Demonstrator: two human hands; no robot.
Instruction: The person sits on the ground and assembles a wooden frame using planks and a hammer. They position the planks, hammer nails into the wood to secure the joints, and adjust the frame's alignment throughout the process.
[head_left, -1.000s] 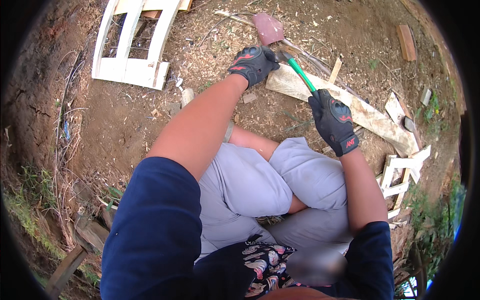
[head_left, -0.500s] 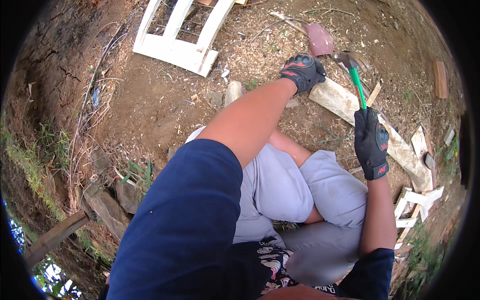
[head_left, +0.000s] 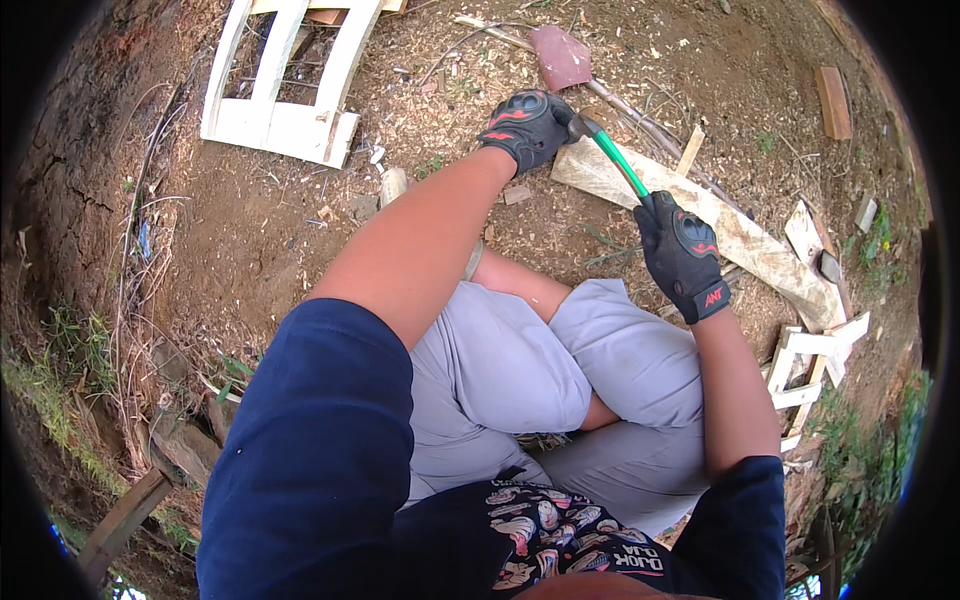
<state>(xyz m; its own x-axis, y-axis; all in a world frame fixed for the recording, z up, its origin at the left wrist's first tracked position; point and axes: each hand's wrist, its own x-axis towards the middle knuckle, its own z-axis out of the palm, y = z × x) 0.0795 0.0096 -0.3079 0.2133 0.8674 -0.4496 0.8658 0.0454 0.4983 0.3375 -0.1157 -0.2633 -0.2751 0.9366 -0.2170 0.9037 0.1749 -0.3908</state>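
Observation:
I sit on bare dirt with my knees in grey shorts bent in front of me. My right hand [head_left: 680,245], in a black and red glove, grips the green handle of a hammer [head_left: 617,162]. The hammer's dark head lies at the near end of a long pale wooden plank [head_left: 740,235] on the ground. My left hand [head_left: 525,125], also gloved, is closed around the hammer's head end, right at the plank's end. Whether it also pinches something small there is hidden.
A white wooden frame [head_left: 290,120] lies at the upper left. A reddish flat piece [head_left: 562,55] and thin sticks lie beyond the plank. Broken white slats [head_left: 810,360] sit at the right, a brown block [head_left: 833,100] at the upper right. Grass edges the lower left.
My right hand has slid up the green handle and the hammer head has come down to the plank's end by my left hand. The view has shifted slightly.

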